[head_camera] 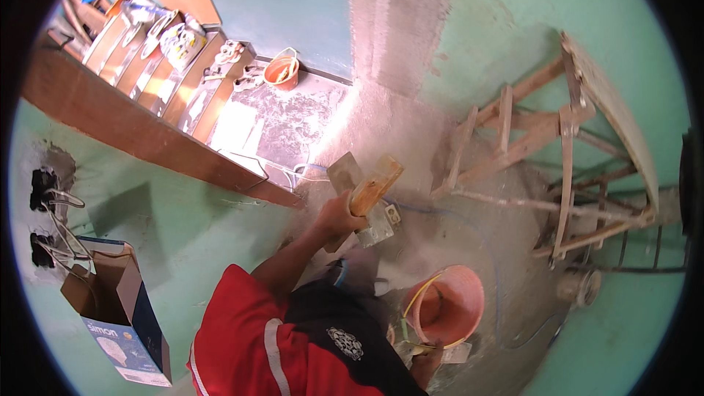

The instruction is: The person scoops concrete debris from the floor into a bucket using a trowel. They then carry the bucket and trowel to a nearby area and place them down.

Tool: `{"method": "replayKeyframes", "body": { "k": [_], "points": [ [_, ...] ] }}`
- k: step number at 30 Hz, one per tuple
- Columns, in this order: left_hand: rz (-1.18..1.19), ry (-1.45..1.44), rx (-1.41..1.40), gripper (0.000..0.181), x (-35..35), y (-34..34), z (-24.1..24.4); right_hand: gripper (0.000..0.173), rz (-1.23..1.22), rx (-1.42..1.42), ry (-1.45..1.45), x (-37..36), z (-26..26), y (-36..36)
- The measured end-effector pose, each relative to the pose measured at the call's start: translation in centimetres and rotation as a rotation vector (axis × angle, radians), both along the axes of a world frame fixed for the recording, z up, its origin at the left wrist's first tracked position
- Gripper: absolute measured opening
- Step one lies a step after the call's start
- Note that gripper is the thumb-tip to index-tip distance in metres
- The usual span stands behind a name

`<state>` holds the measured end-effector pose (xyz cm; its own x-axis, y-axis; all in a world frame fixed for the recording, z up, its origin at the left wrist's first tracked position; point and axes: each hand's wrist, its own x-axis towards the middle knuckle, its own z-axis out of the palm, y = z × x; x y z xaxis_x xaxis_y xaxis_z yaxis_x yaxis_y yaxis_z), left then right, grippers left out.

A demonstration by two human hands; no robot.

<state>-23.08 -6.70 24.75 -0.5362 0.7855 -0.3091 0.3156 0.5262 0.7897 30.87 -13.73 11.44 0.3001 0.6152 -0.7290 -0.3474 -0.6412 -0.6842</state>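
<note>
My left hand (340,219) grips a wooden piece (378,184), light and flat-ended, held out in front of me. A flat metal blade (345,171) shows behind it, and a second dusty plate (377,229) lies just below; whether these join the wood I cannot tell. At the bottom, my right hand (427,362) is closed at the rim of an orange plastic bucket (474,300) with a yellow handle. A pale flat piece (457,353) shows beside that hand; what exactly the fingers hold is partly hidden.
A wooden trestle (514,148) stands at the right wall. Stairs (181,104) with bags and a small orange bucket (283,72) rise at upper left. A cardboard box (126,319) is by the left wall, near wires from wall holes (44,190). A cable (498,286) crosses the floor.
</note>
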Motion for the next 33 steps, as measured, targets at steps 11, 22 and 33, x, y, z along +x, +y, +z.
{"method": "replayKeyframes", "body": {
  "k": [11, 22, 33],
  "points": [
    [0.308, -0.006, 0.071, 0.055, -16.1, 7.0, -2.0, 0.027, 0.163, -0.173, -0.048, -23.6, 2.4, 18.3],
    [0.598, 0.01, 0.039, 0.062, -34.4, 6.4, 2.0, 0.017, 0.44, -0.013, 0.224, -48.5, 10.6, 35.5],
    [1.157, 0.06, 0.045, 0.064, -43.6, 2.2, -3.4, 0.029, 0.709, -0.04, 0.277, -73.3, 7.3, 50.2]
  ]
}}
